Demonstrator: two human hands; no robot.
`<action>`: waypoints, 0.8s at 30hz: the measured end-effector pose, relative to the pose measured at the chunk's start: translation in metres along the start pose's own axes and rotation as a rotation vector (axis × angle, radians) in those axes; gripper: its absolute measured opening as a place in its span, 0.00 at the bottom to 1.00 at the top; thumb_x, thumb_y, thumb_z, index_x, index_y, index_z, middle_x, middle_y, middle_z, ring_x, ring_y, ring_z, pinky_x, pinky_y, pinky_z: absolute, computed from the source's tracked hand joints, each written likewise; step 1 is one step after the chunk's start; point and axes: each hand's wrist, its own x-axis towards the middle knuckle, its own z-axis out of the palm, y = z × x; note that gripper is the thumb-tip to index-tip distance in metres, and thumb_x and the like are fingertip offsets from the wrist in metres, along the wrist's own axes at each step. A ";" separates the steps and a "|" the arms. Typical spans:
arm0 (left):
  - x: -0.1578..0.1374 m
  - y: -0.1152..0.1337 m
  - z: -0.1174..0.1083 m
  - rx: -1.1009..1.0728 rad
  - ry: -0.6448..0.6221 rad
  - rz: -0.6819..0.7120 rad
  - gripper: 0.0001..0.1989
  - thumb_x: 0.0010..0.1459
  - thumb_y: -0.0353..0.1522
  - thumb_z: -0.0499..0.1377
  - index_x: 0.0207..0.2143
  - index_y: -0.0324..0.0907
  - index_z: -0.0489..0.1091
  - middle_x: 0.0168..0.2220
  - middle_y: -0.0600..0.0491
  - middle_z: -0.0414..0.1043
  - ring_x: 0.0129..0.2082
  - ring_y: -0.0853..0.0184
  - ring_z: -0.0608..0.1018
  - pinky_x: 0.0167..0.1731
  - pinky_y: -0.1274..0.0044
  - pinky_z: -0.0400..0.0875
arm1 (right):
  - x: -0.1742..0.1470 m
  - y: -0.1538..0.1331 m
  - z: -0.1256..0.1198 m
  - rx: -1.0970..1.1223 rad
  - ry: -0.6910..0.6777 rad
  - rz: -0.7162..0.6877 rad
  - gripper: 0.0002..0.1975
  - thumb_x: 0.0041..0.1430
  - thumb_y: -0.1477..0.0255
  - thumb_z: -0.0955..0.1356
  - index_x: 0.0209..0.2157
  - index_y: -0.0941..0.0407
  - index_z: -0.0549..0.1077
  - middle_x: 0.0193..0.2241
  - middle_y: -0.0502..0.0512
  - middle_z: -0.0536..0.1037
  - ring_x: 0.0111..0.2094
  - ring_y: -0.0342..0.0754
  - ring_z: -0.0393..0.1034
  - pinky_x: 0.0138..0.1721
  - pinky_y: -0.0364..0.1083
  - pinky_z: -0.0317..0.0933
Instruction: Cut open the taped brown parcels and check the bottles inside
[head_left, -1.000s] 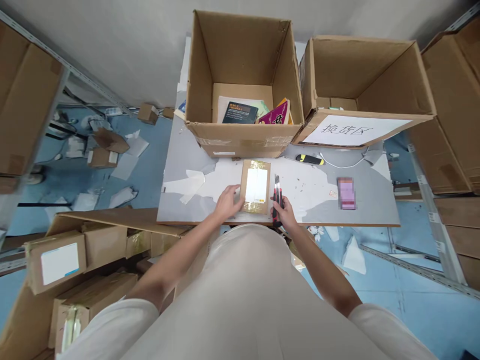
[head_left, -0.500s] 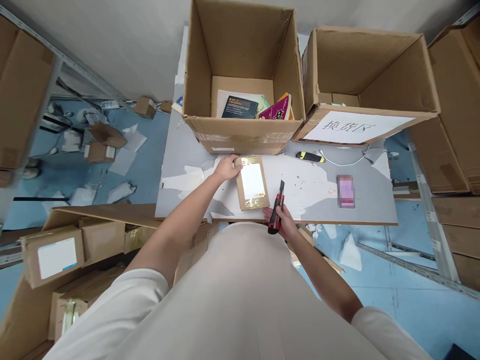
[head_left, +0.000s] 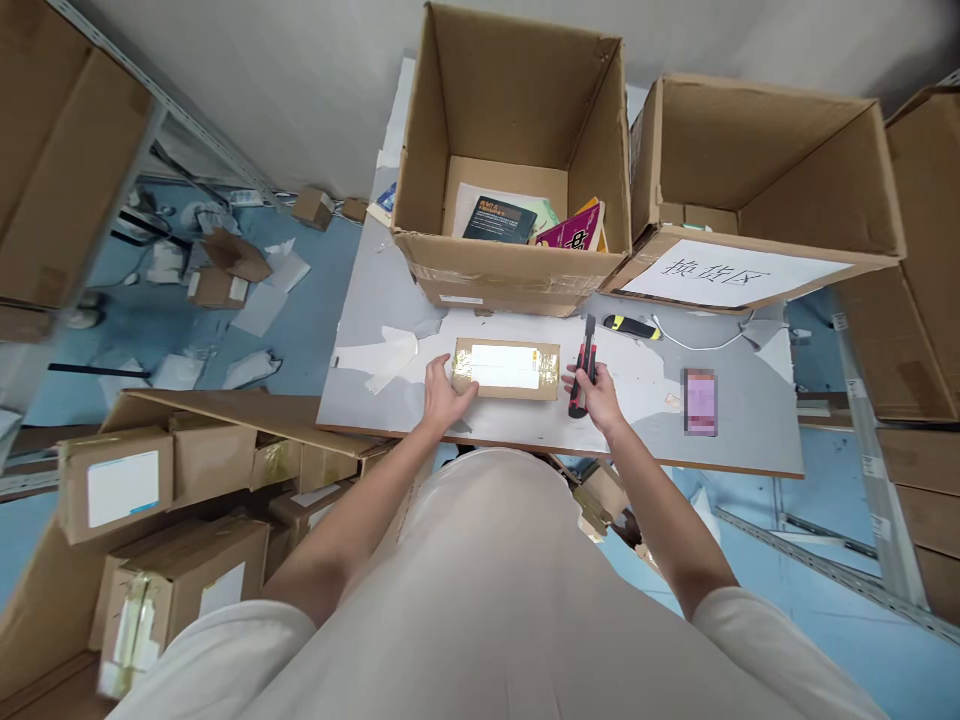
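A small cardboard box [head_left: 505, 369] with a white label and shiny tape at both ends lies crosswise on the table [head_left: 375, 400]. My left hand [head_left: 444, 393] grips its left end, the thumb at the near edge and the fingers around the far-left side. In my right hand [head_left: 598, 392] is a red and black box cutter [head_left: 583, 368], its blade end pointing up and away from me. That hand is just beyond the box's right end. A second cutter, yellow and black [head_left: 632, 327], rests farther back on the table.
Behind the work area stands a large open carton [head_left: 510, 275] with several books inside. To its right is another open carton [head_left: 772, 210] with a handwritten sign. A pixelated pink item [head_left: 700, 402] lies at the right. A big carton of parcels [head_left: 210, 400] sits at lower left.
The small box has turned from lengthwise to crosswise. My left hand has shifted nearer to me at its left end. My right hand has moved right and farther out with the cutter.
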 end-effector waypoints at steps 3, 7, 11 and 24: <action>0.022 0.012 -0.007 0.189 -0.173 0.288 0.42 0.45 0.37 0.60 0.62 0.36 0.50 0.66 0.38 0.44 0.67 0.50 0.48 0.61 0.61 0.49 | -0.020 0.004 -0.019 -0.203 -0.015 0.054 0.26 0.45 0.53 0.72 0.38 0.55 0.64 0.36 0.54 0.77 0.25 0.44 0.74 0.27 0.45 0.69; 0.042 0.027 -0.010 0.418 -0.441 0.460 0.50 0.43 0.45 0.62 0.65 0.40 0.46 0.68 0.41 0.38 0.67 0.46 0.42 0.62 0.54 0.38 | -0.039 0.011 -0.028 -0.292 -0.099 0.061 0.32 0.48 0.54 0.69 0.51 0.56 0.63 0.33 0.53 0.76 0.20 0.41 0.69 0.24 0.45 0.66; 0.043 0.032 -0.006 0.481 -0.455 0.455 0.58 0.38 0.56 0.62 0.66 0.39 0.45 0.68 0.39 0.39 0.67 0.45 0.44 0.61 0.54 0.43 | -0.044 0.014 -0.024 -0.282 -0.151 0.067 0.35 0.51 0.56 0.68 0.59 0.54 0.59 0.32 0.51 0.74 0.19 0.40 0.66 0.21 0.44 0.64; 0.044 0.033 -0.003 0.475 -0.391 0.468 0.60 0.34 0.60 0.63 0.65 0.39 0.48 0.66 0.41 0.47 0.65 0.46 0.49 0.58 0.59 0.52 | -0.038 0.005 -0.025 -0.314 -0.207 0.047 0.37 0.53 0.56 0.67 0.62 0.55 0.58 0.31 0.51 0.73 0.19 0.40 0.66 0.21 0.43 0.63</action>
